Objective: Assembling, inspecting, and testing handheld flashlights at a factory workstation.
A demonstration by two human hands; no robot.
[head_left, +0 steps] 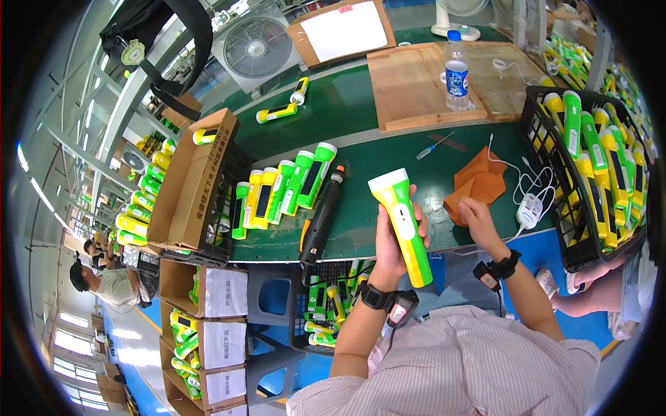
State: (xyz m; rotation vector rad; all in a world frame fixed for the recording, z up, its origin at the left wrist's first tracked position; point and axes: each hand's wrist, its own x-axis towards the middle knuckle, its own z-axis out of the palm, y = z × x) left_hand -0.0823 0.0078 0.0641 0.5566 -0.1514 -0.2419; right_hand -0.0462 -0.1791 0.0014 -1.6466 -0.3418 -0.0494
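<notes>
My left hand is wrapped round a green and yellow flashlight, holding it tilted above the bench's near edge with its wide head pointing away from me. A small dark slot shows on the flashlight's side. To its right, my right hand is closed, fingers pinched at the near edge of a crumpled orange cloth. Left of my hands, several green and yellow flashlights lie in a row on the green bench. Beside that row lies a black electric screwdriver with a cord.
At right stands a black crate full of flashlights. A white charger with cables and a small screwdriver lie on the bench. Farther back are a bottle and a wooden board. An open carton stands left.
</notes>
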